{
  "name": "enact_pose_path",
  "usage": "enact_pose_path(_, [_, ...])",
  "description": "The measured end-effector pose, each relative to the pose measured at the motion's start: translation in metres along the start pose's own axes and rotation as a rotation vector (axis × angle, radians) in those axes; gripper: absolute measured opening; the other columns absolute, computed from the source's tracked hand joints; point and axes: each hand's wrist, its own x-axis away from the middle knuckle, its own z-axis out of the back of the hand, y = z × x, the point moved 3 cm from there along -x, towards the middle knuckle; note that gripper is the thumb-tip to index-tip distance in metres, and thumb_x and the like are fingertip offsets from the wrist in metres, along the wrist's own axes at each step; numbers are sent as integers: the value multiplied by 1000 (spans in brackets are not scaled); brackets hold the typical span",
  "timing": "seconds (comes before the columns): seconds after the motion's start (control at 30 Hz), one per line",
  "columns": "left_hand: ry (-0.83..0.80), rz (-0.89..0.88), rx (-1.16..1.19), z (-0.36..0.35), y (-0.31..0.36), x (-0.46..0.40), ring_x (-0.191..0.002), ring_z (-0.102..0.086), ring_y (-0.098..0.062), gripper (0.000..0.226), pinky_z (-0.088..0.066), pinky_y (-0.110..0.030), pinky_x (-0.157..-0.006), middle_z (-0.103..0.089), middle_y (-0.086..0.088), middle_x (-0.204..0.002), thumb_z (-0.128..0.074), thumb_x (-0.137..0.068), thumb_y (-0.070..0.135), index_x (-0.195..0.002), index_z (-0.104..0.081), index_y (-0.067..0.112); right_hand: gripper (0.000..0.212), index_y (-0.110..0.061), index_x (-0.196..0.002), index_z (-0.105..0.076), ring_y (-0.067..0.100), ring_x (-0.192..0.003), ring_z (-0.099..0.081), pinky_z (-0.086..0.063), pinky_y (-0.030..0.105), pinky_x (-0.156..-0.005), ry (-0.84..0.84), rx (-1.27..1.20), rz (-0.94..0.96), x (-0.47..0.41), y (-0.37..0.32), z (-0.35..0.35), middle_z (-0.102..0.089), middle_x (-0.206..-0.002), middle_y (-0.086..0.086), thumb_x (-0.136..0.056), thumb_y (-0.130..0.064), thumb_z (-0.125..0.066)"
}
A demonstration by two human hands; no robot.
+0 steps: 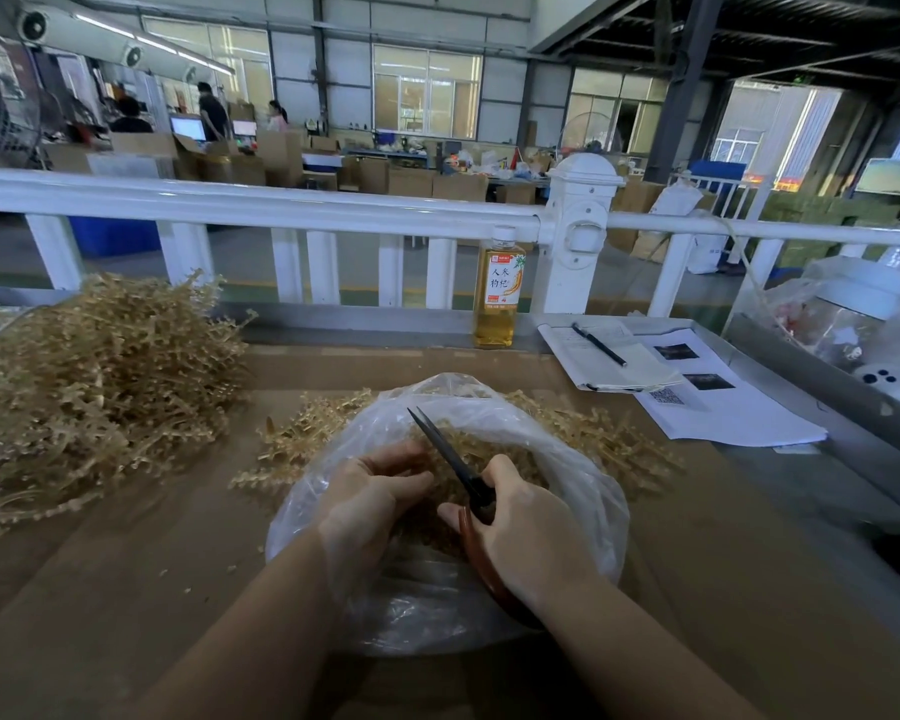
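Observation:
A clear plastic bag lies open on the brown table, filled with golden artificial sprigs. My left hand reaches inside the bag, its fingers curled round some of the sprigs. My right hand grips a pair of scissors with red handles and dark blades. The blades are closed and point up and to the left over the sprigs. More golden sprigs stick out from under the bag on its left and right.
A large heap of golden sprigs covers the table's left. A bottle of amber drink stands at the back by a white railing. A notebook with a pen and printed sheets lie at the right.

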Motion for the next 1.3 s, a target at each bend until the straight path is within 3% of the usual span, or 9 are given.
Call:
enact_pose_path(0.17, [-9,-9,25,-4,0,2,-77,-73,-25,22,-56,-24,-56,-73,-18,-86,-56,-84,-13,-98,-68,-1,33,-32,-96,-37,4,-75,-55,-35,11,-59,-7,8,1,0,0,-2,-58,-84,-11,-88,-57,-56])
enact_pose_path(0.37, [4,-23,16,-4,-1,3,-81,-72,-31,37,-57,-31,-58,-73,-20,-88,-55,-78,-21,-104,-66,3,34,-32,-95,-37,3,-69,-50,-31,10,-55,3,10,2,0,1,-1,-54,-77,-13,-87,-59,-56])
enact_pose_path(0.5, [62,-60,37,-4,-1,1,-96,-68,-29,44,-56,-35,-75,-70,-19,-102,-54,-76,-25,-105,-65,5,33,-31,-96,-39,3,-73,-51,-33,10,-57,-11,-21,-9,0,2,1,-55,-80,-14,-87,-59,-56])
enact_pose_path(0.6, [89,-103,81,-5,1,2,-85,-71,-19,44,-57,-29,-71,-74,-12,-90,-51,-74,-28,-101,-66,3,33,-29,-95,-43,5,-74,-56,-37,11,-59,-35,-65,-9,-1,3,3,-58,-79,-12,-87,-58,-56])
enact_pose_path(0.73, [96,-127,161,-6,4,2,-97,-68,-29,44,-53,-39,-89,-71,-21,-101,-52,-72,-27,-107,-65,-2,31,-31,-93,-39,2,-71,-54,-34,12,-58,-66,-74,15,1,2,2,-56,-77,-13,-88,-57,-54])
enact_pose_path(0.83, [78,-151,225,-9,7,3,-80,-72,-22,39,-58,-25,-65,-73,-16,-89,-50,-74,-27,-97,-67,-1,32,-31,-93,-37,5,-73,-55,-36,16,-59,-74,-63,33,2,2,2,-56,-78,-12,-87,-58,-54])
enact_pose_path(0.9, [68,-159,273,-12,10,4,-72,-72,-18,38,-56,-20,-57,-73,-14,-81,-48,-73,-28,-91,-67,0,33,-31,-94,-38,6,-75,-56,-39,20,-62,-77,-65,33,1,2,2,-56,-79,-10,-87,-59,-54])
enact_pose_path(1.0, [94,-162,312,-13,12,4,-69,-72,-16,38,-58,-21,-64,-73,-11,-77,-47,-73,-29,-89,-66,0,34,-32,-95,-37,8,-80,-56,-42,25,-68,-80,-53,36,2,4,0,-56,-84,-10,-86,-60,-53])
enact_pose_path(1.3, [106,-159,330,-13,12,7,-65,-71,-17,36,-56,-21,-55,-73,-9,-72,-47,-73,-28,-85,-66,1,37,-31,-98,-37,9,-84,-56,-44,22,-74,-35,9,108,3,4,-5,-57,-88,-10,-85,-62,-52])
